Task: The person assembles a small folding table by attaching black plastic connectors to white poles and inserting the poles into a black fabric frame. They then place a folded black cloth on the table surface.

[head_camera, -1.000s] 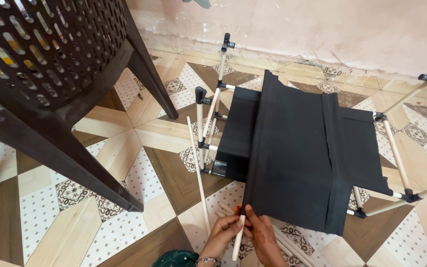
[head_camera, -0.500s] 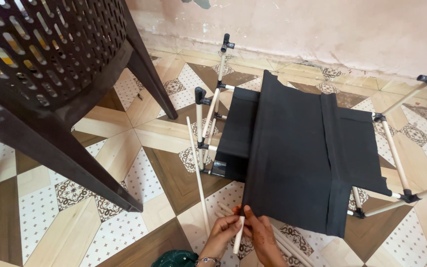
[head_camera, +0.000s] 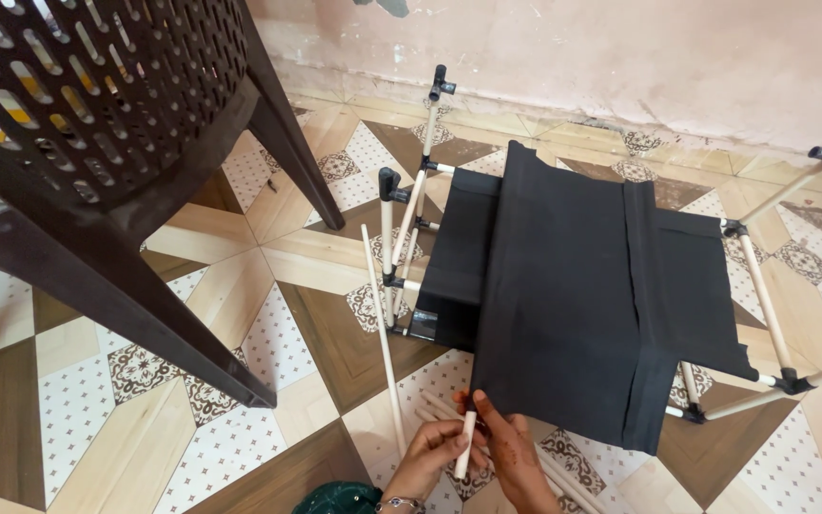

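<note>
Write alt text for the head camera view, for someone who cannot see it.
Two hands, left and right, grip a pale wooden rod at the edge of a black fabric sheet draped over a white rod frame on patterned tiles, beside a dark brown plastic chair.

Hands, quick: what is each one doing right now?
Left hand: closed on the white rod.
Right hand: fingers on the same rod, at the black cloth edge; closed.
</note>
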